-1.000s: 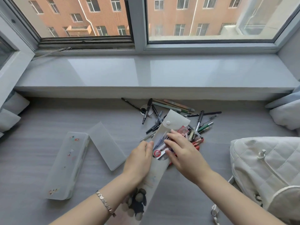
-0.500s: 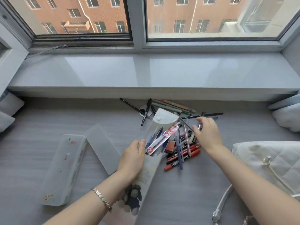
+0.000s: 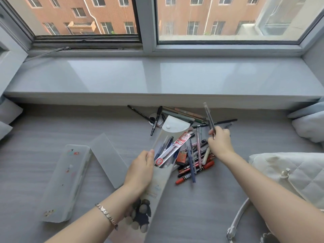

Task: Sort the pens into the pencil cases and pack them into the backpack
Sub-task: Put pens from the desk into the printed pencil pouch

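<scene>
Pen sorting: soft pouch, part filled.
Left hand (image 3: 140, 169) grips pouch (image 3: 161, 186) beside its mouth; right hand (image 3: 220, 142) pinches one pen (image 3: 208, 116) above the pile (image 3: 194, 160). Risk: crowded mouth may deflect the pen.

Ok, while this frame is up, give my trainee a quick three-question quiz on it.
1. True or false: the right hand holds one pen, apart from the pile of pens.
2. What does the left hand grip? A) scissors B) the soft pouch C) a notebook
3. Fill in: the hard case lies open on the pouch's ____ side.

Key: 1 true; 2 B; 3 left.
</scene>
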Demonstrator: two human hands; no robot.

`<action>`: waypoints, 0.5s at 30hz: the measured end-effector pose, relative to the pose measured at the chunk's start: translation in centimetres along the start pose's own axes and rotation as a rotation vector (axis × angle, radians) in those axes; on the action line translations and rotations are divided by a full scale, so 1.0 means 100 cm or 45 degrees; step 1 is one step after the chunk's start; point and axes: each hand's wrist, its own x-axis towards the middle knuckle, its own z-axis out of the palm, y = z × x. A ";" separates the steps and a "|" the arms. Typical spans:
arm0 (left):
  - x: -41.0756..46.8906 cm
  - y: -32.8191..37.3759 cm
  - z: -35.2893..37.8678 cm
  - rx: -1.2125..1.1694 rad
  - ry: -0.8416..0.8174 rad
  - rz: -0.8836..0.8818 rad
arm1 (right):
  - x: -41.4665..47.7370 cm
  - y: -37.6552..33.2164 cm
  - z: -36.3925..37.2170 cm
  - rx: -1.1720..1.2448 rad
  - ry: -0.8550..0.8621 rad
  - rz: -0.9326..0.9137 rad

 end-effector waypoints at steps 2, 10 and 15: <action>-0.001 -0.003 -0.001 0.001 0.005 -0.002 | -0.009 -0.002 -0.007 0.188 0.011 -0.054; -0.018 -0.004 0.007 -0.001 -0.100 0.000 | -0.085 -0.045 -0.018 1.478 -0.101 -0.130; -0.039 0.003 0.014 -0.035 -0.140 0.102 | -0.122 -0.054 0.022 1.437 -0.136 -0.210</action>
